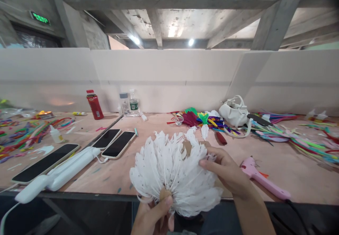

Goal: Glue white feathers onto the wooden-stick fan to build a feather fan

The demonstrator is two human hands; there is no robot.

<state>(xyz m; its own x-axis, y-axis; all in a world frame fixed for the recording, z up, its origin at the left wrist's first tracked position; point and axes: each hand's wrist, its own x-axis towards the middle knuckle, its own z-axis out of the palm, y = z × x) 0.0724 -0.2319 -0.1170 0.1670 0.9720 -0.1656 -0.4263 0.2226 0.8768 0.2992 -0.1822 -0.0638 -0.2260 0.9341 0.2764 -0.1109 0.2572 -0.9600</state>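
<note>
A fan-shaped piece of white feathers (159, 164) is held up over the table's front edge. Brown cardboard shows at its base and in a gap near its top. My left hand (156, 214) pinches the cardboard base, thumb in front. At the upper right side, my right hand (222, 166) is closed on the feathers' edge, its thumb across the front and the other fingers partly hidden behind. To the right of that hand lies a pink hot glue gun (265, 178) on the tabletop.
Coloured feathers (203, 118), a white handbag (233, 111) and colourful pipe cleaners (296, 136) lie at the back right. Phones (119, 145), a white power strip (74, 169) and a glue bottle (56, 134) are left. A red drink bottle (94, 105) stands near the white partition (164, 79).
</note>
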